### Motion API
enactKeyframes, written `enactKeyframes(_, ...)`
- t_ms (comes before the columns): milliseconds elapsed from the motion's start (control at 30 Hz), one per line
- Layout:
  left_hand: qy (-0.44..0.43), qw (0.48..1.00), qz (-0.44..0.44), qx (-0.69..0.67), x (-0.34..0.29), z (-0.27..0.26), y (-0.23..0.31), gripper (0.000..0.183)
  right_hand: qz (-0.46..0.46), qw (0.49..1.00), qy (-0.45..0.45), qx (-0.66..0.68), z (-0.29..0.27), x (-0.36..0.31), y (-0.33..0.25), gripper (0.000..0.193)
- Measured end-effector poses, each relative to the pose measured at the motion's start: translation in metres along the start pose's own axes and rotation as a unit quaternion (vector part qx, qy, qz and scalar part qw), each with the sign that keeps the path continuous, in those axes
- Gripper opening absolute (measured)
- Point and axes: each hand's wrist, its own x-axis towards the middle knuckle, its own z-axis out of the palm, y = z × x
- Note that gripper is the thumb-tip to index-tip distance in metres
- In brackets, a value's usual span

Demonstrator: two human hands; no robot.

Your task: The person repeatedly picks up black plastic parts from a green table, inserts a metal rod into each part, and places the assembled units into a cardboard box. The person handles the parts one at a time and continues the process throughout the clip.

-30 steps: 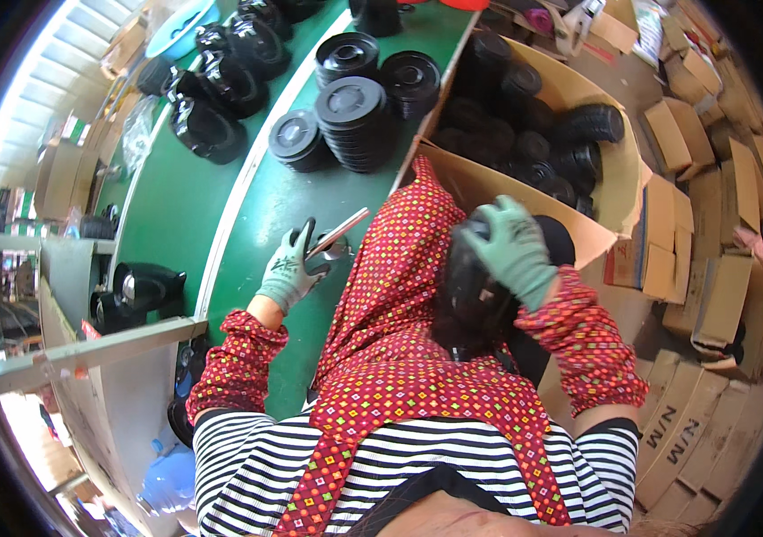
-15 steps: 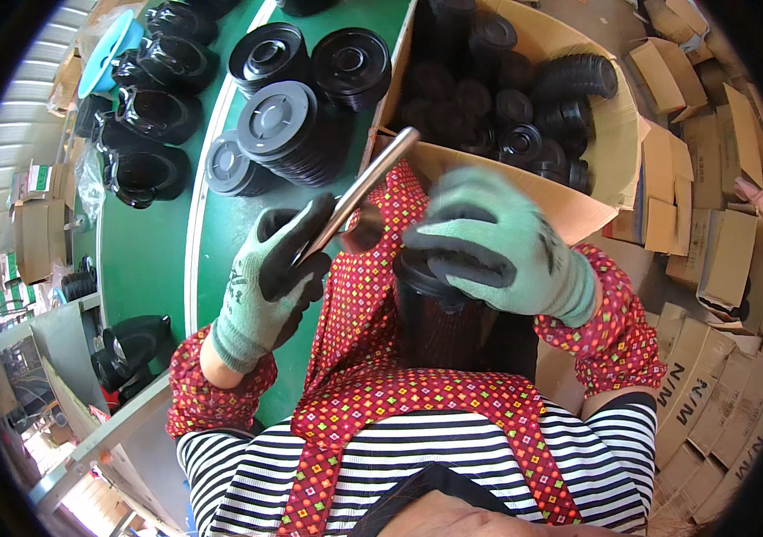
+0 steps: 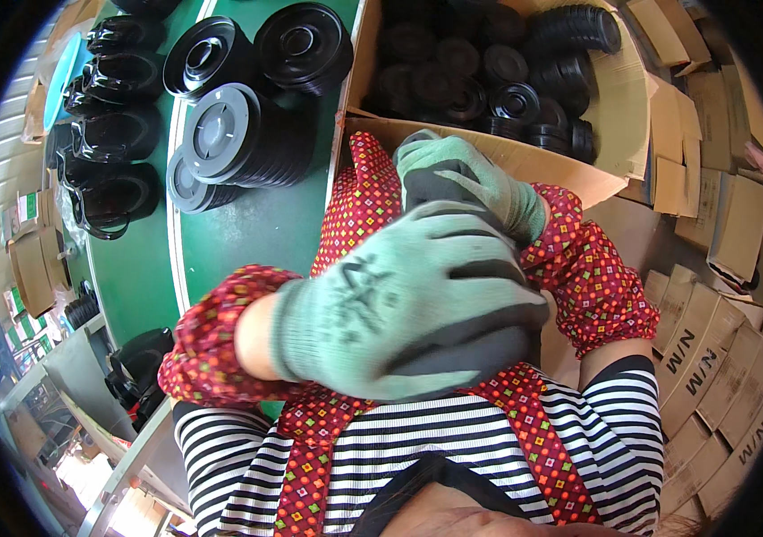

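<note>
Over my lap my left hand, in a green glove with black-coated fingers, lies back upward with its fingers curled closed. Whatever it grips is hidden under the glove. My right hand, gloved alike, is just beyond it against the near side of the cardboard box, with its fingers bent round. My left hand covers part of it, and what it holds cannot be made out. The metal rod seen earlier does not show. Nearest on the green table are stacked black round lids with a grey disc on top.
An open cardboard box full of black round parts stands ahead to the right. More black lid stacks and glossy black handled pots line the green table. Flattened cartons lie at the right.
My left hand has swung right across my lap, and the metal rod it held is out of sight. My right hand has moved up toward the box. The view has shifted slightly.
</note>
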Motion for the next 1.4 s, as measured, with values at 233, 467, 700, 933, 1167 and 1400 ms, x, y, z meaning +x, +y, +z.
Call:
enactKeyframes(233,-0.010,0.957,-0.180,0.228,0.043,0.067,0.010,0.058,-0.161,0.980,0.010,0.117,0.013,0.033,-0.042,0.029)
enactKeyframes(467,0.043,0.997,-0.053,0.047,0.003,0.048,0.000,0.060,-0.018,0.977,0.074,-0.197,0.030,-0.012,-0.046,0.032)
enactKeyframes(700,0.197,0.910,-0.161,-0.329,-0.060,0.005,-0.019,0.080,0.240,0.888,-0.062,-0.387,0.006,0.009,-0.124,0.052)
enactKeyframes(933,-0.060,0.883,-0.305,0.351,-0.002,0.009,0.028,0.084,0.239,0.906,-0.101,-0.333,-0.002,0.026,-0.127,0.064)
enactKeyframes(1167,-0.024,0.895,-0.410,0.174,-0.021,-0.013,-0.028,0.049,0.294,0.831,-0.067,-0.467,0.025,0.028,-0.147,0.055)
enactKeyframes(1400,-0.046,0.939,-0.306,0.148,-0.034,-0.014,-0.079,0.039,0.336,0.778,-0.096,-0.523,0.037,0.036,-0.182,0.047)
